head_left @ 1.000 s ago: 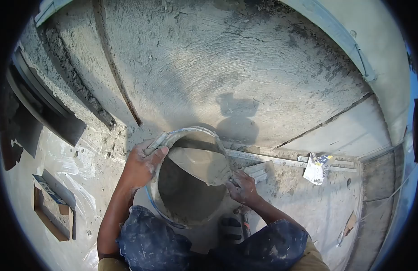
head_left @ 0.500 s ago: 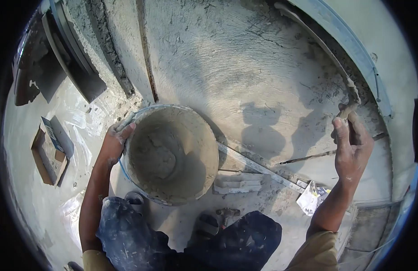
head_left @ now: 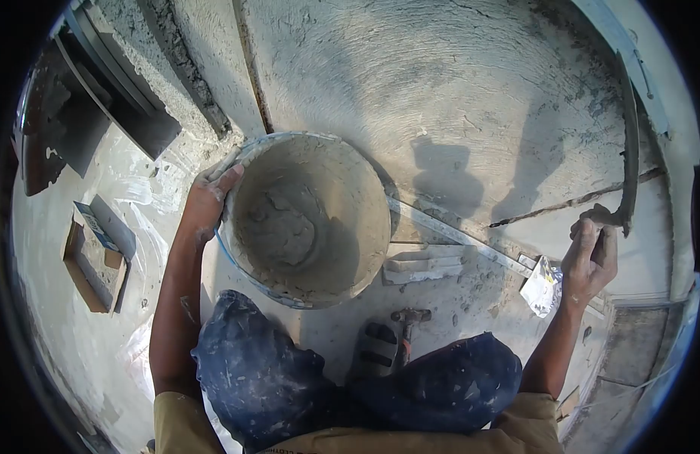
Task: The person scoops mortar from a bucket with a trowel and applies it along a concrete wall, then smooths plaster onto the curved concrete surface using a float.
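My left hand (head_left: 217, 189) is closed over the left side of a bucket (head_left: 365, 204), with the thumb on the rim. The bucket leans toward me and shows its inside, where a lump of wet grey mortar (head_left: 278, 231) lies at the bottom. Off to the right, my right hand (head_left: 590, 261) grips the handle of a plastering trowel (head_left: 630, 151). The trowel's long blade is seen nearly edge-on and stands upright, away from the bucket. Mortar smears the bucket's inner wall and my fingers.
A long metal straightedge (head_left: 456, 236) runs from behind the bucket to a crumpled white packet (head_left: 543, 287). Near my foot lies a hammer (head_left: 410, 315). An open cardboard box (head_left: 93, 268) sits at left. Beyond the bucket is a rough, plastered surface (head_left: 433, 83).
The trowel has swung to a more upright angle, and my right hand is lower. In view, the bucket and my left hand sit further up and right; the surroundings have shifted too.
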### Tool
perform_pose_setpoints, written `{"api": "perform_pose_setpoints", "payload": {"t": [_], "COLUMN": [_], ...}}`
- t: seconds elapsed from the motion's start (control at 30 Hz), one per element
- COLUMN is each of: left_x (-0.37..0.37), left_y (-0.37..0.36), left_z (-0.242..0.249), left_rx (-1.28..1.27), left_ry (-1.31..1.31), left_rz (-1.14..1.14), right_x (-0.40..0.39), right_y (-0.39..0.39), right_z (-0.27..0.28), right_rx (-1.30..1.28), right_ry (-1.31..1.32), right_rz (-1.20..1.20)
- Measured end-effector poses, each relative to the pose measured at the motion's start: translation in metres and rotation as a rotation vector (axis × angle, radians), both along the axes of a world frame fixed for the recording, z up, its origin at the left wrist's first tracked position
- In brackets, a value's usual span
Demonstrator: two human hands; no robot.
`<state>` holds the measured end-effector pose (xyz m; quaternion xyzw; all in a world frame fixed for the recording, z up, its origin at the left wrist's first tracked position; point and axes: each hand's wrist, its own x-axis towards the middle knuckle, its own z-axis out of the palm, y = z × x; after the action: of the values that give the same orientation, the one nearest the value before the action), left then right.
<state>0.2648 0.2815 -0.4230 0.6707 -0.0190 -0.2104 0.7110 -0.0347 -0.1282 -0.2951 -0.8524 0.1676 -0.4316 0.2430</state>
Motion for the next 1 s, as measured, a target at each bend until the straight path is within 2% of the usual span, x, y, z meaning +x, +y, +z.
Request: {"api": "perform_pose_setpoints", "payload": {"t": [0.03,0.13,0.17,0.23,0.3,0.37,0.4,0.47,0.57,0.67,0.73,0.87,0.97,1.0], "left_x": [0.001,0.0,-0.004,-0.019,-0.032,-0.043,-0.045,-0.04,-0.044,-0.052,-0.058,-0.049,-0.027,-0.019], "left_y": [-0.003,-0.017,-0.025,-0.036,-0.044,-0.051,-0.052,-0.05,-0.054,-0.062,-0.07,-0.069,-0.058,-0.055], "left_z": [0.001,0.003,0.008,0.01,0.016,0.03,0.034,0.029,0.028,0.029,0.025,0.035,0.031,0.028], "left_rx": [0.025,0.173,0.208,0.274,0.275,0.294,0.331,0.315,0.316,0.238,0.226,0.253,0.237,0.186], "left_ry": [0.003,-0.132,-0.211,-0.341,-0.317,-0.31,-0.386,-0.369,-0.347,-0.246,-0.435,-0.387,-0.267,-0.268], "left_rz": [-0.022,-0.147,-0.162,-0.208,-0.287,-0.362,-0.38,-0.367,-0.347,-0.342,-0.304,-0.348,-0.292,-0.258], "right_x": [-0.009,0.003,0.017,0.039,0.062,0.086,0.09,0.086,0.072,0.073,0.076,0.057,0.046,0.043], "right_y": [0.011,0.056,0.069,0.076,0.09,0.119,0.128,0.149,0.169,0.175,0.168,0.139,0.132,0.126], "right_z": [-0.013,-0.031,-0.038,-0.081,-0.133,-0.168,-0.177,-0.189,-0.185,-0.178,-0.177,-0.203,-0.187,-0.176], "right_rx": [0.09,0.114,-0.03,-0.36,-0.628,-0.659,-0.732,-0.872,-0.746,-0.682,-0.501,-0.083,0.445,0.451], "right_ry": [0.049,0.495,0.645,0.684,0.829,0.976,0.987,1.007,0.91,0.937,0.992,0.723,0.707,0.647], "right_rz": [0.04,0.142,0.162,0.32,0.314,0.325,0.354,0.423,0.501,0.646,0.694,0.674,0.655,0.661]}}
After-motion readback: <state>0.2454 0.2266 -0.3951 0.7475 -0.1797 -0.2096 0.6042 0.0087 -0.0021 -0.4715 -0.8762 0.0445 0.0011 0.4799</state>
